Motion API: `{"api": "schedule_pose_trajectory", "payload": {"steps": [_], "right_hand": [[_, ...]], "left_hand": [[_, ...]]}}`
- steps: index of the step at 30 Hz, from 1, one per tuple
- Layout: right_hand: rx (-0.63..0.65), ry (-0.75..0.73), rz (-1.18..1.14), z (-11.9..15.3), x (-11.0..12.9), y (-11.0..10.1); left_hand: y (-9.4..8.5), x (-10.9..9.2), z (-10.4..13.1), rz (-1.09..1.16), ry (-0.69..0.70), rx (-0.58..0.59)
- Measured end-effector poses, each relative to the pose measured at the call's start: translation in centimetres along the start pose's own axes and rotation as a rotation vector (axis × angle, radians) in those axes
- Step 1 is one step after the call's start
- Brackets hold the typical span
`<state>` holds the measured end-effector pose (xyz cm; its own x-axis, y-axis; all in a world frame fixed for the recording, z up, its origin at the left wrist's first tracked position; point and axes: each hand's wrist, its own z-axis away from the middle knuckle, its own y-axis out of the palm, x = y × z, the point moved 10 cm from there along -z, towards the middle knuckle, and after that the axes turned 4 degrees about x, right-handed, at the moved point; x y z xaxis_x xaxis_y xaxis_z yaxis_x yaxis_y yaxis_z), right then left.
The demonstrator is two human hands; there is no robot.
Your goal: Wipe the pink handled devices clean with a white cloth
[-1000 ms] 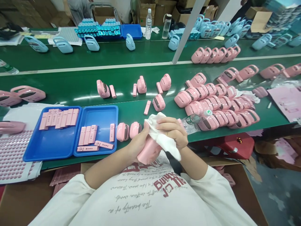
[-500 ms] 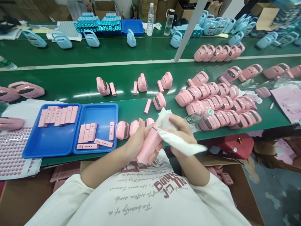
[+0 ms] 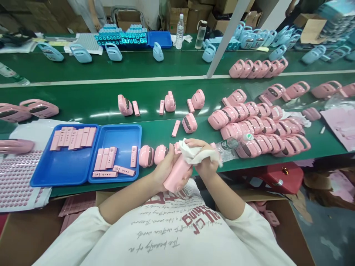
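My left hand (image 3: 165, 169) is closed around a smooth pink plastic casing (image 3: 177, 174), which it holds tilted in front of my shirt. A crumpled white cloth (image 3: 194, 152) is gripped in my right hand (image 3: 207, 162) and pressed on the casing's upper end, hiding that end. Just beyond my hands, several rounded pink devices (image 3: 146, 156) with dark panels stand along the green bench's near side. A small pink stick-shaped part (image 3: 175, 128) lies beside another pink device (image 3: 189, 123) further up.
Two blue trays (image 3: 63, 168) with pink stick parts lie to the left. Rows of pink handled devices (image 3: 257, 125) and a plastic bottle (image 3: 229, 144) are at right. A post (image 3: 222, 48) rises from the green bench (image 3: 83, 96). Blue devices (image 3: 114, 51) line the far side.
My right hand has drawn the cloth closer around the casing's upper end; its loose, hanging tail is now bunched up. My left hand keeps its hold. The view has shifted slightly.
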<state>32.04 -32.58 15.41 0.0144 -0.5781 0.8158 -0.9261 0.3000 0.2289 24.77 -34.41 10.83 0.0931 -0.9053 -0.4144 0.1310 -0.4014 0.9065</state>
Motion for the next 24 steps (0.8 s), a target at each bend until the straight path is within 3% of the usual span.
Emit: {"api": "schedule_pose_trajectory", "payload": {"steps": [3,7,11,17,20,24], "right_hand": [[-0.229,0.299,-0.220,0.9,-3.3,-1.9],[-0.488,0.496,-0.438,1.9,-5.1,-4.0],[-0.593,0.559,-0.399,2.7,-5.6,-5.8],[-0.725,0.697,-0.314,5.1,-7.1,-7.4],[-0.629,0.604,-0.238,4.6,-5.5,-6.9],[-0.295,0.091,0.152,2.4,1.9,-4.1]], "left_hand": [[-0.1,0.0,0.2,-0.059,-0.011,-0.024],[0.8,-1.3,0.5,-0.132,0.044,-0.030],[1.3,-2.1,0.7,-0.186,0.075,-0.034],[0.8,-2.0,0.9,-0.254,0.056,-0.072],[0.3,-2.2,0.9,-0.313,0.053,-0.122],[-0.8,-1.6,0.8,-0.315,-0.015,-0.219]]}}
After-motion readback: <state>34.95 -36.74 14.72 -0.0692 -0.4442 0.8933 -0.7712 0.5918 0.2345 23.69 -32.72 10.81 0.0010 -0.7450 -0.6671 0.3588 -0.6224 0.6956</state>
